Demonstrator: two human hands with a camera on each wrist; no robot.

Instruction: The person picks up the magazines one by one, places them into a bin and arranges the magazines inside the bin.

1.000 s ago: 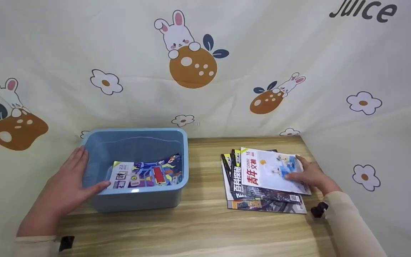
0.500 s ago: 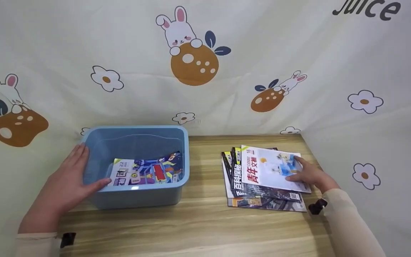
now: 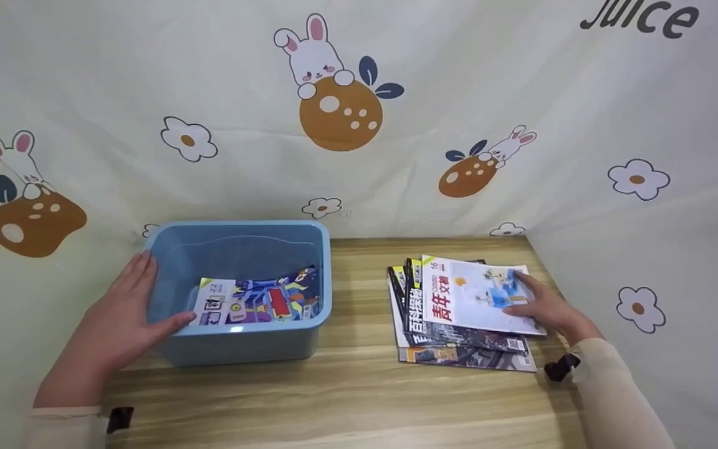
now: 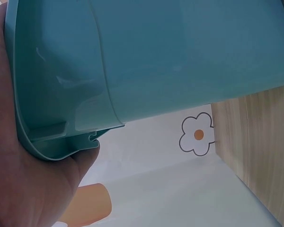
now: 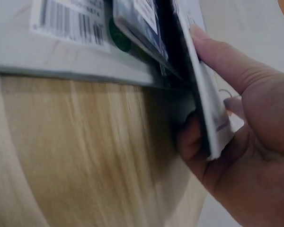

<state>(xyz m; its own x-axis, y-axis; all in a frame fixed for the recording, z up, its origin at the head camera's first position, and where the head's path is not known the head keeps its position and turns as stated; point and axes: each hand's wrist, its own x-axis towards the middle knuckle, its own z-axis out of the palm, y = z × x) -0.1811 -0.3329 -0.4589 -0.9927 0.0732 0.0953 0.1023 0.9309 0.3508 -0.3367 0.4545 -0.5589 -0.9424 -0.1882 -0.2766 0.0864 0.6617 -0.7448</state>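
Observation:
In the head view, my left hand [image 3: 110, 318] grips the left front corner of a blue plastic bin [image 3: 247, 343]. The left wrist view has that hand [image 4: 33, 175] curled around the bin's rim [image 4: 14, 85]. A white-covered magazine [image 3: 459, 293] tops a fanned stack on the right. My right hand [image 3: 546, 308] pinches its right edge, thumb on the cover. In the right wrist view, fingers [image 5: 191, 142] reach beneath the raised magazine edge [image 5: 206, 104]. Dark-covered magazines [image 3: 483, 340] lie under it, partly hidden.
Inside the bin lie a magazine with a white strip [image 3: 212, 302] and a colourful purple-blue cover [image 3: 278, 299]. Wooden tabletop [image 3: 359, 312] separates bin and stack. Patterned fabric [image 3: 240, 168] hangs behind and at both sides.
The right hand has shifted slightly to the right, and the top magazine's near right corner has moved a little with it. The left hand and the bin stay in place.

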